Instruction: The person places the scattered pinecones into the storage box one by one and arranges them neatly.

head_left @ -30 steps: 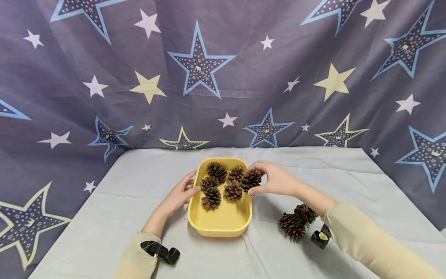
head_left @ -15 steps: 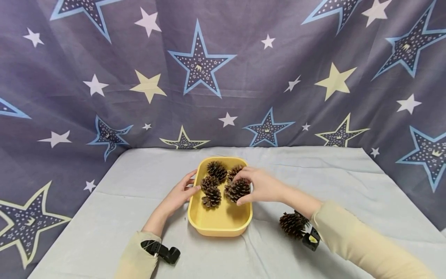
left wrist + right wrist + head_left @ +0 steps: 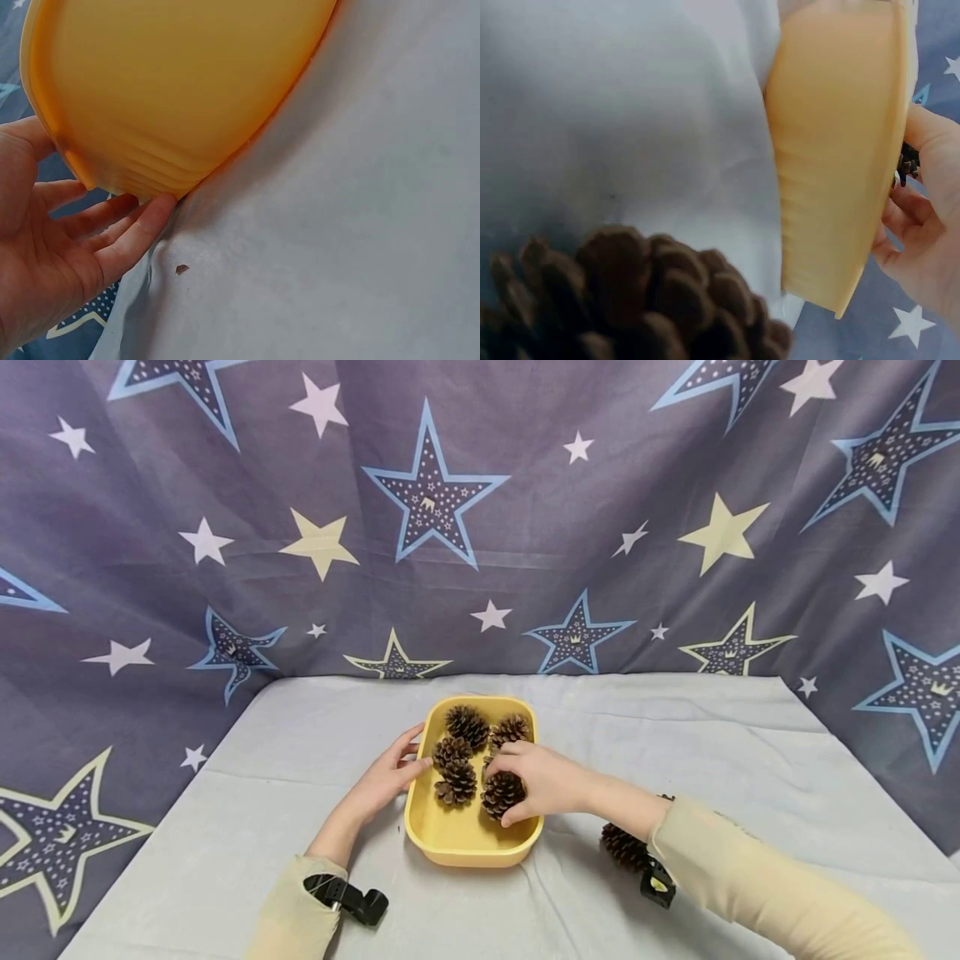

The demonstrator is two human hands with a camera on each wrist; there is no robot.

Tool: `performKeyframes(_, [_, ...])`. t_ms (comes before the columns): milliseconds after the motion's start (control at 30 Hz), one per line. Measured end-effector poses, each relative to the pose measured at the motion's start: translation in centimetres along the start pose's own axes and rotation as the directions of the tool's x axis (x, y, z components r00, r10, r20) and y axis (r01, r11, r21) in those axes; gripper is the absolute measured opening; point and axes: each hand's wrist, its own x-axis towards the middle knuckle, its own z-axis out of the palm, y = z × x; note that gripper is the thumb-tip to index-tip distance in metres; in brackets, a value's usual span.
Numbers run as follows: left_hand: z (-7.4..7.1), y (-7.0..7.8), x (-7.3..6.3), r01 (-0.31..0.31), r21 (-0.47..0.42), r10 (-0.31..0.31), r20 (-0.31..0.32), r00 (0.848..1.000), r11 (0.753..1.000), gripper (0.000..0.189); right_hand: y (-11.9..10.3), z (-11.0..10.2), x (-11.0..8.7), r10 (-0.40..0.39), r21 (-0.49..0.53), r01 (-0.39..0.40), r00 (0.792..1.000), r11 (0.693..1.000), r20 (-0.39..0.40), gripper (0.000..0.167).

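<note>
My right hand point(image 3: 546, 781) grips a dark brown pine cone point(image 3: 502, 795) inside the right half of a yellow plastic container point(image 3: 472, 858). In the right wrist view that hand point(image 3: 930, 217) reaches over the container's rim, and only a small dark bit of the cone shows. On the container's left side my left hand point(image 3: 382, 781) holds the wall, thumb at the rim and fingers along the outside. The left wrist view has its fingertips point(image 3: 157, 210) against the ribbed outer wall. Several other pine cones point(image 3: 456, 783) lie in the container; one is partly hidden behind my right hand.
On the cloth-covered table point(image 3: 300, 727), right of the container, a loose pine cone point(image 3: 622, 846) lies partly hidden beneath the right forearm; a cone point(image 3: 645, 300) looms large in the right wrist view. A star-patterned curtain point(image 3: 480, 527) hangs behind the table.
My right hand has carried its pine cone left over the container's right rim, then down and toward the front inside it. The left hand has stayed at the wall.
</note>
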Motion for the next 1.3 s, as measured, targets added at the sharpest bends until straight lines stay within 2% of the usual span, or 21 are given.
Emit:
performKeyframes(333, [0.1, 0.1, 0.0, 0.004, 0.005, -0.004, -0.002, 1.0, 1.0, 0.064, 0.1, 0.5, 0.5, -0.02, -0.131, 0.024, 0.999, 0.991, 0.028, 0.056])
performKeyframes(567, [0.1, 0.2, 0.1, 0.007, 0.0, -0.007, -0.007, 1.0, 1.0, 0.064, 0.3, 0.4, 1.0, -0.025, -0.155, 0.028, 0.999, 0.988, 0.023, 0.055])
performKeyframes(667, [0.1, 0.2, 0.0, 0.008, 0.001, -0.008, -0.006, 1.0, 1.0, 0.064, 0.4, 0.4, 1.1, -0.015, -0.196, 0.021, 0.999, 0.98, 0.035, 0.055])
performKeyframes(900, [0.1, 0.1, 0.0, 0.006, 0.0, -0.006, -0.006, 1.0, 1.0, 0.064, 0.2, 0.4, 1.6, -0.007, -0.324, 0.028, 0.998, 0.946, 0.063, 0.058])
performKeyframes(1133, [0.1, 0.0, 0.1, 0.006, 0.003, -0.006, -0.006, 1.0, 1.0, 0.064, -0.1, 0.2, 1.8, -0.052, -0.454, 0.095, 0.993, 0.886, 0.107, 0.058])
performKeyframes(1300, [0.1, -0.1, 0.1, 0.007, -0.004, -0.007, -0.004, 1.0, 1.0, 0.064, -0.2, 0.2, 1.9, -0.055, -0.466, 0.105, 0.991, 0.879, 0.119, 0.058])
